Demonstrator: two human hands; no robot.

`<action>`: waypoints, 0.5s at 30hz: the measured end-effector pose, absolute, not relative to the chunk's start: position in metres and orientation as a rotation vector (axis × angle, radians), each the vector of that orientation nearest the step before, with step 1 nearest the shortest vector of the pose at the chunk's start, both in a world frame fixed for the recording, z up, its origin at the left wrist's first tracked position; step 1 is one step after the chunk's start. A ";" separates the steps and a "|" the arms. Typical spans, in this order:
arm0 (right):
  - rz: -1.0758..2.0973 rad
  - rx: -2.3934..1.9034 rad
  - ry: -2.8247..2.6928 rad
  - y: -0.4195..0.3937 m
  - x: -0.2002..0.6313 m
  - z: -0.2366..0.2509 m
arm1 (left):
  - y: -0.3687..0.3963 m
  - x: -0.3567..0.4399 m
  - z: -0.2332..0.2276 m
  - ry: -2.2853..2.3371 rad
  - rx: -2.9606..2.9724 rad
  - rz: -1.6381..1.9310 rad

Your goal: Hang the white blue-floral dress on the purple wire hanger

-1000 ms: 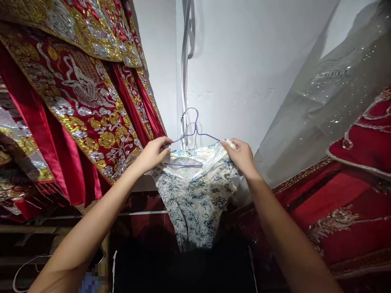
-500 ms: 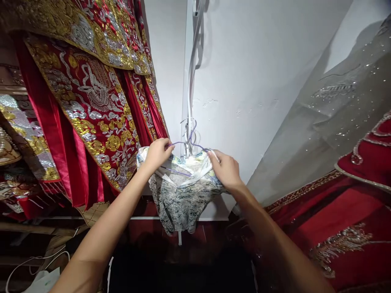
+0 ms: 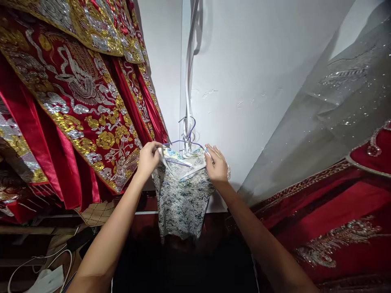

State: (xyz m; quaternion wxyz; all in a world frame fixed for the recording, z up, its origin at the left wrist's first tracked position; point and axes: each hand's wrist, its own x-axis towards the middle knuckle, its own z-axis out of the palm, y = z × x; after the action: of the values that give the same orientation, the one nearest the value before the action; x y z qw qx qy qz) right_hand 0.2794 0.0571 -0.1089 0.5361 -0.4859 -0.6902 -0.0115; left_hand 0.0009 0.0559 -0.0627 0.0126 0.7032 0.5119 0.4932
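Observation:
A patterned grey-white blouse (image 3: 182,203) hangs on a purple wire hanger (image 3: 192,131) in front of me, its neckline wide and light-coloured. My left hand (image 3: 148,160) pinches the garment's shoulder at the left end of the hanger. At the other shoulder, my right hand (image 3: 217,163) grips the cloth between thumb and fingers, the fingers lying together along the edge. The hanger's hook rises beside a white strap (image 3: 189,77) that runs down the wall; whether the hook rests on it I cannot tell.
Red gowns with gold and silver embroidery (image 3: 82,89) hang on the left. To the right are a sheer sequinned fabric (image 3: 345,97) and a red beaded garment (image 3: 330,219). A white cable (image 3: 39,257) lies at the lower left. Behind everything is a white wall (image 3: 244,61).
Both hands have shifted at the shoulders, the right one slightly left. The blouse now hangs straighter and flatter, where it was bunched. The view has moved a little.

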 end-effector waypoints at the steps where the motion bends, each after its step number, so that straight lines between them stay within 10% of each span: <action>1: -0.035 -1.144 -1.648 0.057 0.275 -0.109 | 0.057 0.010 -0.063 1.493 2.182 1.579; 15: 0.608 -1.420 -1.786 0.030 0.234 -0.191 | 0.030 0.069 -0.127 1.160 1.770 1.704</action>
State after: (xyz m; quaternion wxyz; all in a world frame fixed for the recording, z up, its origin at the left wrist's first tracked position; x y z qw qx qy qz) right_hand 0.2337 0.0299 -0.1907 0.3803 -0.5562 -0.6996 0.2381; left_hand 0.0687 0.0300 -0.1270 0.2108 0.6367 0.4173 0.6132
